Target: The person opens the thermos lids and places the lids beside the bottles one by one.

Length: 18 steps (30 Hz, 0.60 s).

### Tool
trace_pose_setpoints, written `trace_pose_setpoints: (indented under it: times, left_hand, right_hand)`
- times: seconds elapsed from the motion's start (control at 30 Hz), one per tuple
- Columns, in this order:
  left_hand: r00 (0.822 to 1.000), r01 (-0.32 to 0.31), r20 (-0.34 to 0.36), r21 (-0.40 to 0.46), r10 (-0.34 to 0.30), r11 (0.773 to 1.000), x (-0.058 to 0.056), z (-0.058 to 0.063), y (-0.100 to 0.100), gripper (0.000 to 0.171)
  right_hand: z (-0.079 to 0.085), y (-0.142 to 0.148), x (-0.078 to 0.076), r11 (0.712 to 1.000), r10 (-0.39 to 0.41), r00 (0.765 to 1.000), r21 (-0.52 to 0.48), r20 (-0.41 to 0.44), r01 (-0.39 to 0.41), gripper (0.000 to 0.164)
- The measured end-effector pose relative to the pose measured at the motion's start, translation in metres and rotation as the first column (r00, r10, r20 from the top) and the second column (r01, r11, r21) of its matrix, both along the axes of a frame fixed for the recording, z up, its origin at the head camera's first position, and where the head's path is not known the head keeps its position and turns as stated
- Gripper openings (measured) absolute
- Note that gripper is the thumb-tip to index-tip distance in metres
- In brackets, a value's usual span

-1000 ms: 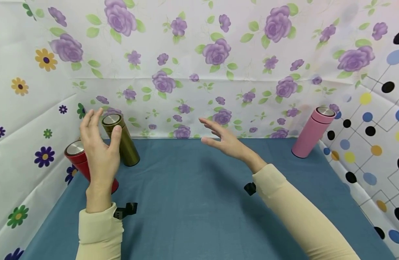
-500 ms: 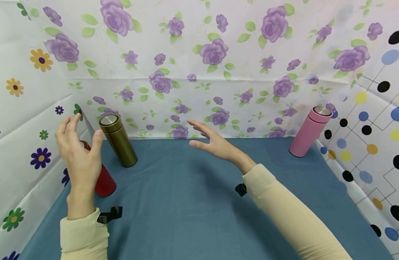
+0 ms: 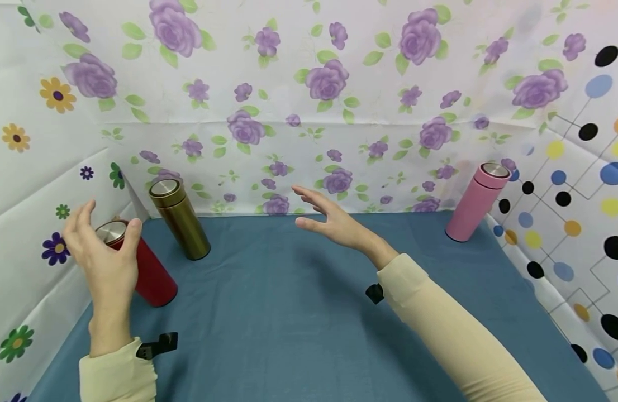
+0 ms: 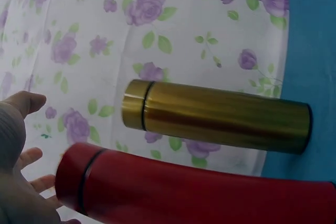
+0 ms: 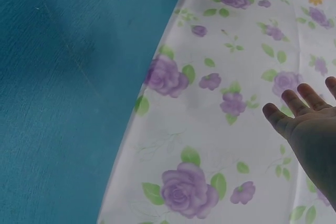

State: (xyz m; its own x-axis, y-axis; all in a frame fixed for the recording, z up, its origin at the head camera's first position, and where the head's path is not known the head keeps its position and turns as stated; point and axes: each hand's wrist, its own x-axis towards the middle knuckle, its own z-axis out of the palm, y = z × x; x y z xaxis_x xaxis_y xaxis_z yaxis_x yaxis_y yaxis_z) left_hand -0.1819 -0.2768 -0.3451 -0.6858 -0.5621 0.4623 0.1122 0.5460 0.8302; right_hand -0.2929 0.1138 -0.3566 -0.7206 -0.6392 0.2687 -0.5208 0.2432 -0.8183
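Note:
My left hand (image 3: 105, 268) hovers at the upper end of a red thermos flask (image 3: 152, 273), thumb and fingers spread apart around its steel-topped lid. In the left wrist view the fingers lie right by the red flask's lid (image 4: 79, 177), and the thumb stands off from it. Just behind, a gold thermos flask (image 3: 183, 223) stands upright on the blue cloth. My right hand (image 3: 339, 223) is held in the air over the middle of the table, fingers extended and thumb apart, with nothing in it. The right wrist view shows those fingers (image 5: 296, 106) before the flowered sheet.
A pink thermos flask (image 3: 474, 206) stands at the back right. Flowered sheeting (image 3: 309, 151) rises behind the blue tablecloth (image 3: 269, 312), with patterned side walls at left and right.
My left hand has moved left and down, from in front of the red flask to beside its lid, uncovering more of it. My right hand has shifted slightly left. The flasks stay standing.

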Motion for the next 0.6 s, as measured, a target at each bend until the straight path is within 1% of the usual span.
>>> trace_pose_setpoints:
  times: [0.13,0.2,0.4,0.47,0.6]
  left_hand:
    - [0.998,-0.015,0.059,0.059,0.012,0.998,0.0,-0.006,-0.004,0.077]
    - [0.997,-0.019,0.071,0.084,0.013,0.996,0.0,-0.008,-0.006,0.081]
    - [0.997,-0.001,0.081,0.145,-0.011,0.989,0.001,-0.015,-0.011,0.091]
    - [0.995,0.005,0.101,0.165,-0.022,0.986,0.001,-0.018,-0.013,0.093]
    - [0.988,0.011,0.152,0.172,-0.037,0.985,0.002,-0.023,-0.016,0.095]
  right_hand:
    - [-0.001,0.002,0.0,1.0,-0.003,1.0,0.003,0.003,0.003,0.081]
    - [-0.001,0.002,0.0,1.0,-0.002,1.0,0.003,0.003,0.002,0.083]
    - [-0.001,0.001,0.0,1.0,0.002,1.0,-0.001,-0.003,-0.002,0.08]
    - [-0.002,0.001,0.001,1.0,0.0,1.0,-0.001,0.001,0.0,0.082]
    - [-0.004,0.001,0.001,1.0,-0.008,1.0,0.005,0.009,0.008,0.087]
